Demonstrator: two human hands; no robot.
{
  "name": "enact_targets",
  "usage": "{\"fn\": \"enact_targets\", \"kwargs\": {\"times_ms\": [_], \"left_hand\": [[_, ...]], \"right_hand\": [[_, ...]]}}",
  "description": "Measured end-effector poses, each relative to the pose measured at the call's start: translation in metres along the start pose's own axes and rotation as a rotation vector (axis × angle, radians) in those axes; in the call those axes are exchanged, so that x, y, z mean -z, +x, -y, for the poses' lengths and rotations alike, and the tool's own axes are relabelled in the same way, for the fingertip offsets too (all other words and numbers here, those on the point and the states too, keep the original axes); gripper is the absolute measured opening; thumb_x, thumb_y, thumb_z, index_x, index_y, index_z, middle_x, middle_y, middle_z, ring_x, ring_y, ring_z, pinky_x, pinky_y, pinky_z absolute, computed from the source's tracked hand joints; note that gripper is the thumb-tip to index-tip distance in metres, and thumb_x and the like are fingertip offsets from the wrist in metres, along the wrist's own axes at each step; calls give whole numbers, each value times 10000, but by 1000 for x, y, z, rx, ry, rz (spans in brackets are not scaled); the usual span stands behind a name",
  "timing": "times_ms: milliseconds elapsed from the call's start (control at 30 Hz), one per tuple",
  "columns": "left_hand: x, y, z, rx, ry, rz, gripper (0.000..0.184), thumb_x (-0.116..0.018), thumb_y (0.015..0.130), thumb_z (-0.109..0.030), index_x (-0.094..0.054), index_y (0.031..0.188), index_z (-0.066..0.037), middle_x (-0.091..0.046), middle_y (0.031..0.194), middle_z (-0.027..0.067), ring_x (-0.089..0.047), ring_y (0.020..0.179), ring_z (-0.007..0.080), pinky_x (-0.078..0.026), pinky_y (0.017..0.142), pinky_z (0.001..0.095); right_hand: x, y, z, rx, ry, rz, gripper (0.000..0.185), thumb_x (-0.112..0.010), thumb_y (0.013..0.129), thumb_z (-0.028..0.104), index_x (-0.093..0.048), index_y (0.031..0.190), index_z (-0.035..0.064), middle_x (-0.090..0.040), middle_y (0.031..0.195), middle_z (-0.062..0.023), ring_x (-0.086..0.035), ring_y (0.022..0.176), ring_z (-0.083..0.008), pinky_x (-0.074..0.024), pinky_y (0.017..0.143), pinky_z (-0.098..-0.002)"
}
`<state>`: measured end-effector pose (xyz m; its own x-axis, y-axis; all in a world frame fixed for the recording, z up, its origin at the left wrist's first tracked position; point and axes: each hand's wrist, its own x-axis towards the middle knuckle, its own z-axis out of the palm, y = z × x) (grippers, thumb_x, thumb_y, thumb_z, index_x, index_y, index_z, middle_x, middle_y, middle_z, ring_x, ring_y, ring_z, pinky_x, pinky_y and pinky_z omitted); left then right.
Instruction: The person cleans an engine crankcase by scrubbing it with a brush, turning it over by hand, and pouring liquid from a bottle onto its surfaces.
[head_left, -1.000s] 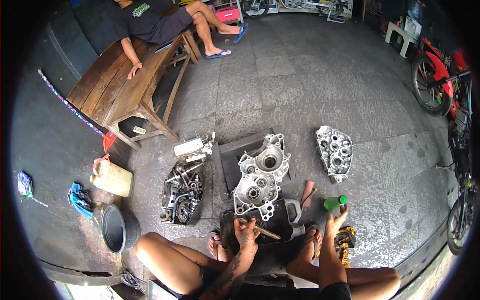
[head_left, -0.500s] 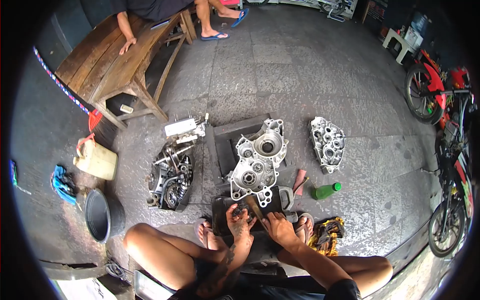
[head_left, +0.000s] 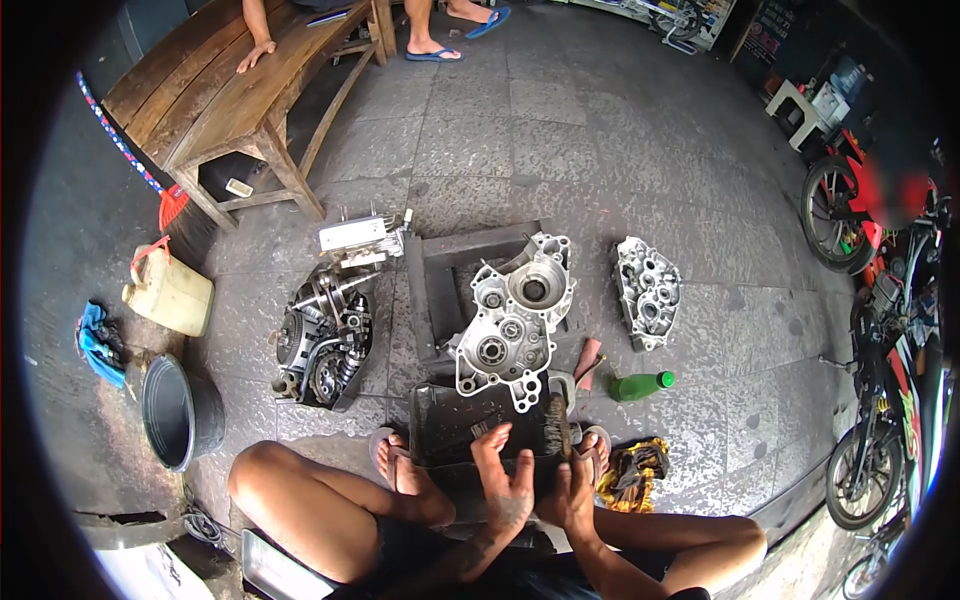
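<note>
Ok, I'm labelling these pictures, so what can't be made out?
In the head view:
Brown bristled brush: where its lower end lies, hidden by the right hand.
Large silver metal engine casing: underside, turned away from the camera.
Person at the brown wooden bench: head, cut off by the top edge.
Dark sign: lettering, too small to read.

A bottle (head_left: 640,386) is resting right of the engine casing (head_left: 517,322); a tray (head_left: 424,425) is sitting before the casing, perhaps partly beneath.
</note>
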<state>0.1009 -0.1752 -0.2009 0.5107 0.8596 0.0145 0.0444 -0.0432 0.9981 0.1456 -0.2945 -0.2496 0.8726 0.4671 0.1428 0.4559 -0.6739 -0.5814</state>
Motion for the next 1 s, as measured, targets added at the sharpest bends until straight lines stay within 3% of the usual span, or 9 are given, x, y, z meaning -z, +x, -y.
{"fn": "enact_targets", "kwargs": {"times_ms": [167, 200, 300, 333, 467, 700, 833, 900, 1000], "left_hand": [[-33, 82, -36, -348, 382, 97, 448, -688, 882, -185, -530, 1264, -10, -516, 1157, 197, -489, 1093, 365, -375, 972, 477], [-42, 95, -34, -374, 499, 104, 485, -703, 859, -202, -524, 1268, -14, -517, 1149, 192, -491, 1090, 364, -377, 969, 482], [-61, 123, -16, -393, 802, 158, 658, -770, 787, -323, -492, 1288, 1, -511, 1145, 171, -481, 1100, 358, -380, 957, 482], [-62, 124, -10, -364, 855, 178, 648, -770, 778, -345, -508, 1263, -3, -520, 1122, 167, -487, 1092, 352, -384, 946, 474], [-60, 120, 13, -421, 970, 213, 536, -759, 747, -353, -566, 1130, -31, -566, 985, 139, -541, 996, 321, -399, 858, 444], [-55, 125, 8, -417, 970, 261, 190, -733, 757, -230, -646, 901, -141, -564, 925, 51, -582, 869, 277, -395, 731, 451], [-58, 117, 15, -364, 916, 284, 169, -718, 773, -216, -639, 898, -137, -568, 927, 34, -569, 906, 262, -394, 748, 439], [-58, 113, 22, -383, 884, 280, 159, -716, 775, -203, -634, 889, -129, -567, 932, 29, -562, 915, 259, -390, 754, 434], [-53, 122, 14, -379, 861, 325, 166, -711, 768, -197, -647, 903, -125, -584, 948, 21, -567, 933, 261, -403, 779, 439]], "right_hand": [[57, 62, 27, -383, 423, 2, 324, -517, 992, 133, -497, 1294, 18, -670, 995, -253, -688, 838, -330, -525, 727, -393], [46, 81, 14, -228, 398, -112, 394, -541, 964, 62, -449, 1346, 36, -685, 938, -227, -692, 769, -299, -531, 698, -401], [80, 169, 64, -140, 269, 32, 511, -557, 959, 63, -404, 1445, 29, -667, 1008, -303, -683, 900, -454, -539, 746, -482], [62, 196, 45, 198, 100, -140, 566, -564, 950, 84, -403, 1492, 92, -669, 934, -296, -692, 832, -430, -543, 699, -496], [65, 244, 60, 157, -90, 53, 542, -572, 939, 114, -490, 1461, 232, -666, 830, -274, -690, 750, -423, -560, 675, -504], [13, 381, 39, 236, -330, -64, 461, -553, 946, 159, -551, 1404, 216, -679, 749, -234, -678, 679, -416, -559, 651, -516], [59, 300, 58, 301, -46, 36, 580, -580, 873, -6, -550, 1414, 202, -688, 863, -251, -684, 745, -408, -547, 681, -507], [37, 283, 39, 555, -198, -162, 584, -584, 874, -4, -554, 1412, 221, -679, 851, -268, -684, 750, -412, -549, 685, -513], [7, 327, 43, 235, -146, 22, 502, -606, 900, 88, -579, 1378, 238, -673, 820, -260, -673, 737, -423, -548, 673, -517]]}}
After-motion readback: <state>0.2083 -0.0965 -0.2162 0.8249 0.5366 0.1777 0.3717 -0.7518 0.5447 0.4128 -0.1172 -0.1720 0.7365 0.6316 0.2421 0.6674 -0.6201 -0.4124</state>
